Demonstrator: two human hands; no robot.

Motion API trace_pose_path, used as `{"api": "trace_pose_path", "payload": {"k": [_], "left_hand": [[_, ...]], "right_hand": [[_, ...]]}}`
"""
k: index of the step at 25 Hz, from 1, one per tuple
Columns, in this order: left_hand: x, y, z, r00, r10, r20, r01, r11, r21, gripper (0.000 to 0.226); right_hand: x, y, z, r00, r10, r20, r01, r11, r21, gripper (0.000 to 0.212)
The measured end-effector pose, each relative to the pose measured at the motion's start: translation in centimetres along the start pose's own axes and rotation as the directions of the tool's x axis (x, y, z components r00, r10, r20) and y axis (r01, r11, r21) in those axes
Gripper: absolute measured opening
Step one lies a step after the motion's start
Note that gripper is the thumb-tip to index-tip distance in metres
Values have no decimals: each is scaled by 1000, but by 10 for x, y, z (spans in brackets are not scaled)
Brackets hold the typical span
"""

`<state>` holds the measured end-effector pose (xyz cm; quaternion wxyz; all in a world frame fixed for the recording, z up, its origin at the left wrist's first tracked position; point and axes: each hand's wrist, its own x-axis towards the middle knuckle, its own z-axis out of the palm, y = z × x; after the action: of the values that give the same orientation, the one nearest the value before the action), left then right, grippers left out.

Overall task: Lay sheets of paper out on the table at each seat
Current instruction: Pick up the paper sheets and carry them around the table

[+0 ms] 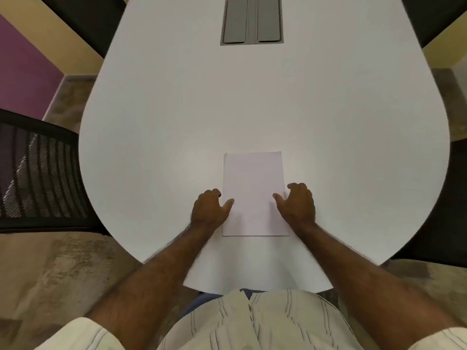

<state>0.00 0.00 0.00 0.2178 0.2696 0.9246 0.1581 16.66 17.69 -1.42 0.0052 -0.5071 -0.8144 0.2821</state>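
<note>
A black mesh chair [38,173] is standing at the white table's [252,97] left edge. The left hand [208,210] is resting beside the sheet of paper [254,193], fingers curled, thumb touching its edge. The paper is lying flat near the table's near end. The right hand [298,204] is flanking it likewise, grasping nothing.

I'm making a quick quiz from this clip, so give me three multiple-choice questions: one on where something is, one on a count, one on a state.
1. Where is the grey hatch?
A. far middle of the table
B. under the paper
C. on the chair

2. How many separate papers lie on the table?
A. one
B. three
C. five

3. How is the paper lying?
A. crumpled
B. flat
C. rolled up

Answers: 1 A, it sits beyond the paper; 2 A, one stack or sheet between the left hand and right hand; 3 B, its edges lie straight.
</note>
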Motion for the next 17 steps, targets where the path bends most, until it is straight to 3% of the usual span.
{"api": "trace_pose_path", "payload": {"k": [2,5,8,12,17], "left_hand": [[7,2,4,992,-120,34,122,991,-59,68],[8,9,12,969,-242,54,246,967,-67,85],[20,6,23,952,-291,92,301,947,-115,89],[37,3,31,935,-307,179,346,901,-263,67],[47,-5,39,935,-317,157,352,880,-318,38]], "right_hand": [[4,-1,1,989,148,13,-149,988,49,69],[2,-1,7,979,201,37,-200,979,-28,71],[2,-6,15,976,214,46,-213,977,-18,69],[6,-11,21,966,253,59,-256,966,45,66],[8,-16,23,957,284,54,-289,949,125,72]]}}
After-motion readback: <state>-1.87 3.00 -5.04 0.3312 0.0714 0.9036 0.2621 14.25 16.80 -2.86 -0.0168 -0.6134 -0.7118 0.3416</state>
